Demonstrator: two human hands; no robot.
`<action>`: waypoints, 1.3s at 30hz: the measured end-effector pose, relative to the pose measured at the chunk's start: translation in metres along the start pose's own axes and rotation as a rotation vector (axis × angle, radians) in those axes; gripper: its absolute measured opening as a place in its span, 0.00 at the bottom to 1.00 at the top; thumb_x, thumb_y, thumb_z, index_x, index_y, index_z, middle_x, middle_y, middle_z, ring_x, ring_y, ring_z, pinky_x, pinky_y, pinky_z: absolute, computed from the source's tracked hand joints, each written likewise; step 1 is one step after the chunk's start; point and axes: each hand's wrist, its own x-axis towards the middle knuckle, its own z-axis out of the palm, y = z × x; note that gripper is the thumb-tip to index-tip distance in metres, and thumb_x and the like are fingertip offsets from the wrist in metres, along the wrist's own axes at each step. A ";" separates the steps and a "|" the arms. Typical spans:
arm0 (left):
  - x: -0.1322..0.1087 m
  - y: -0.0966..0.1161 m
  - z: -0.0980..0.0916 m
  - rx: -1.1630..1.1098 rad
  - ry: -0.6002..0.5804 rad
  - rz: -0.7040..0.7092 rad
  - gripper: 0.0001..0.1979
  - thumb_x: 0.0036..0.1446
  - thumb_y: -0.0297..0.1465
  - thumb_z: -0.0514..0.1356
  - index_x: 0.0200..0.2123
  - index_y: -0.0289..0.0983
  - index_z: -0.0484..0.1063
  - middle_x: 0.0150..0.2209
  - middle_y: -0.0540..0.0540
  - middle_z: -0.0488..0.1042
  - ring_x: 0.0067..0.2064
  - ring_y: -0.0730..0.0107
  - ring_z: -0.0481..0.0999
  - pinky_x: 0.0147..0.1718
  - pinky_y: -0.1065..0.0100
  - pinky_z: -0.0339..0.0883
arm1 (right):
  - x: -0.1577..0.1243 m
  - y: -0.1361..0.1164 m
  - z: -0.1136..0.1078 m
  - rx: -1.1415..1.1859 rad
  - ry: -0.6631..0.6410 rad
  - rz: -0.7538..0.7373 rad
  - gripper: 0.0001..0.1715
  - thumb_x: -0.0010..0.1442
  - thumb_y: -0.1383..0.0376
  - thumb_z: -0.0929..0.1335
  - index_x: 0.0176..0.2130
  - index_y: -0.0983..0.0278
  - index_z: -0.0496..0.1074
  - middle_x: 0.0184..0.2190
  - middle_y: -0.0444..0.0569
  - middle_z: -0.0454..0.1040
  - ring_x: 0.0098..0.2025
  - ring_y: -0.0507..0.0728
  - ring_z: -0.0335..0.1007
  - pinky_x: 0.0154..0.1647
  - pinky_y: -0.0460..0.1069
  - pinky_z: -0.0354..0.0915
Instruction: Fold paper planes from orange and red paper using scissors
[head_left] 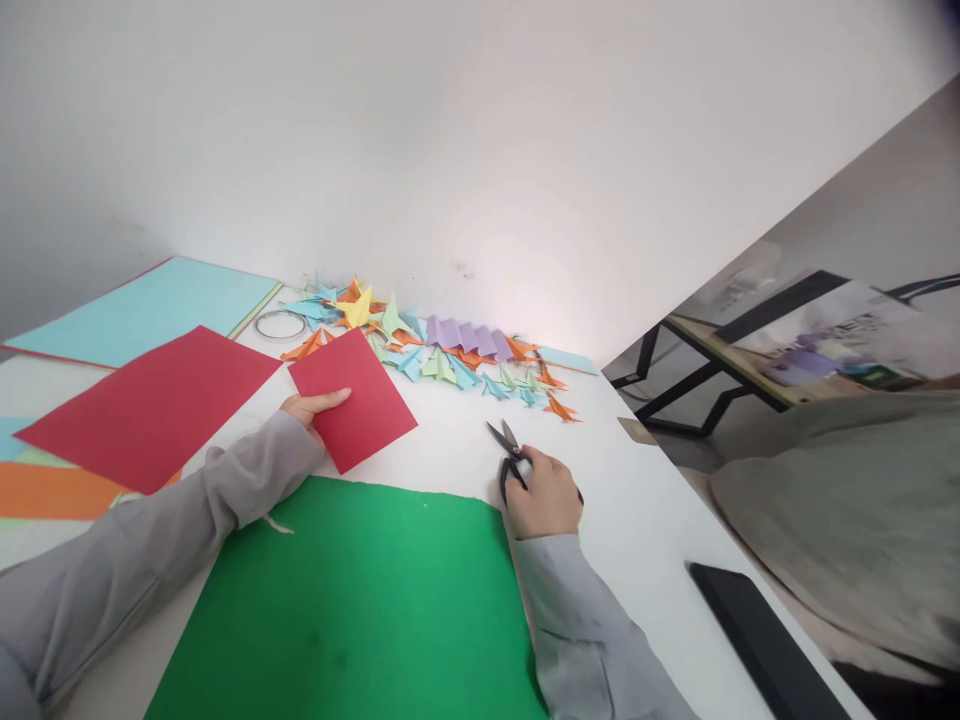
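My left hand (311, 408) pinches a small red paper sheet (364, 395) at its lower left side, thumb on top and the other fingers beneath. My right hand (546, 495) is closed around the handles of black scissors (513, 448). The scissor blades are parted and point up and left, apart from the paper. A larger red sheet (154, 405) lies to the left of my left hand. In front of me, below both hands, a green sheet (360, 610) covers the near part of the table.
Folded paper birds (360, 305) and a purple pleated strip (470, 338) lie along the wall. A roll of tape (280, 325) sits near light blue sheets (150, 310). Orange paper (56, 490) is at left. A black flat object (761, 640) lies right; a person's clothing (840, 510) shows beyond.
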 end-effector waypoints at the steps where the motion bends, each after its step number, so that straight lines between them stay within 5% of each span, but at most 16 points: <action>1: -0.001 0.000 0.001 0.002 0.000 0.001 0.15 0.41 0.18 0.66 0.36 0.34 0.75 0.29 0.44 0.80 0.34 0.56 0.80 0.37 0.59 0.77 | 0.000 0.001 0.000 0.002 -0.010 0.009 0.25 0.51 0.63 0.63 0.49 0.64 0.70 0.44 0.62 0.70 0.46 0.68 0.68 0.44 0.59 0.62; 6: -0.002 -0.001 0.003 0.019 0.003 -0.018 0.13 0.41 0.19 0.67 0.34 0.33 0.75 0.29 0.44 0.79 0.35 0.56 0.80 0.38 0.60 0.77 | 0.007 0.004 -0.001 0.201 -0.071 -0.008 0.30 0.45 0.59 0.69 0.48 0.66 0.71 0.38 0.58 0.73 0.42 0.64 0.70 0.45 0.57 0.64; 10: -0.002 -0.002 0.004 0.018 0.026 -0.006 0.12 0.42 0.20 0.67 0.34 0.34 0.75 0.29 0.45 0.79 0.34 0.58 0.80 0.38 0.61 0.77 | 0.007 -0.005 -0.005 0.437 -0.088 0.134 0.33 0.39 0.60 0.71 0.47 0.66 0.72 0.37 0.55 0.75 0.41 0.63 0.72 0.47 0.58 0.65; 15: -0.001 -0.003 0.005 -0.018 0.054 0.008 0.09 0.47 0.21 0.65 0.34 0.36 0.75 0.30 0.46 0.80 0.34 0.60 0.80 0.37 0.63 0.77 | 0.007 -0.022 -0.024 1.059 -0.087 0.319 0.29 0.33 0.58 0.76 0.38 0.66 0.74 0.31 0.51 0.76 0.34 0.59 0.73 0.40 0.57 0.69; 17: 0.000 -0.004 0.005 -0.023 0.062 0.007 0.09 0.46 0.22 0.66 0.33 0.36 0.75 0.29 0.46 0.80 0.35 0.59 0.80 0.37 0.63 0.77 | 0.004 -0.028 -0.035 1.358 -0.274 0.374 0.27 0.36 0.56 0.75 0.37 0.63 0.73 0.32 0.50 0.76 0.32 0.58 0.73 0.34 0.55 0.70; 19: 0.002 -0.004 0.005 -0.023 0.062 0.003 0.10 0.44 0.22 0.67 0.33 0.36 0.75 0.29 0.46 0.80 0.36 0.58 0.80 0.38 0.63 0.77 | -0.003 -0.035 -0.047 1.569 -0.613 0.352 0.24 0.42 0.50 0.73 0.36 0.61 0.73 0.36 0.52 0.76 0.35 0.58 0.73 0.33 0.54 0.71; 22: 0.002 -0.004 0.004 -0.041 0.044 0.003 0.11 0.45 0.21 0.67 0.34 0.35 0.74 0.28 0.45 0.79 0.36 0.58 0.80 0.39 0.63 0.76 | -0.018 -0.045 -0.059 1.679 -1.000 0.259 0.30 0.45 0.42 0.68 0.39 0.60 0.73 0.40 0.53 0.75 0.38 0.54 0.71 0.33 0.48 0.69; 25: 0.000 -0.002 0.006 -0.042 0.044 -0.006 0.08 0.47 0.21 0.65 0.33 0.35 0.74 0.27 0.46 0.79 0.35 0.60 0.80 0.38 0.65 0.76 | -0.030 -0.052 -0.062 1.757 -1.251 0.259 0.35 0.44 0.41 0.69 0.45 0.59 0.70 0.42 0.52 0.73 0.38 0.50 0.69 0.33 0.43 0.66; 33: -0.008 -0.002 0.014 -0.070 0.078 -0.032 0.05 0.55 0.19 0.58 0.31 0.31 0.72 0.24 0.45 0.78 0.25 0.65 0.79 0.34 0.64 0.77 | -0.041 -0.060 -0.053 1.894 -1.456 0.447 0.30 0.53 0.45 0.67 0.46 0.64 0.70 0.40 0.53 0.74 0.28 0.47 0.64 0.24 0.42 0.60; 36: -0.011 -0.002 0.016 -0.071 0.083 -0.028 0.06 0.55 0.19 0.57 0.31 0.31 0.72 0.23 0.45 0.77 0.24 0.66 0.79 0.33 0.66 0.77 | -0.044 -0.063 -0.050 1.844 -1.425 0.407 0.33 0.54 0.42 0.64 0.50 0.60 0.68 0.35 0.49 0.74 0.26 0.52 0.69 0.24 0.47 0.64; 39: -0.013 0.000 0.016 -0.068 0.049 -0.064 0.05 0.54 0.19 0.58 0.30 0.31 0.73 0.23 0.44 0.77 0.25 0.64 0.79 0.33 0.66 0.77 | -0.044 -0.062 -0.047 1.820 -1.544 0.367 0.38 0.57 0.39 0.57 0.57 0.59 0.60 0.28 0.46 0.74 0.21 0.52 0.67 0.21 0.49 0.65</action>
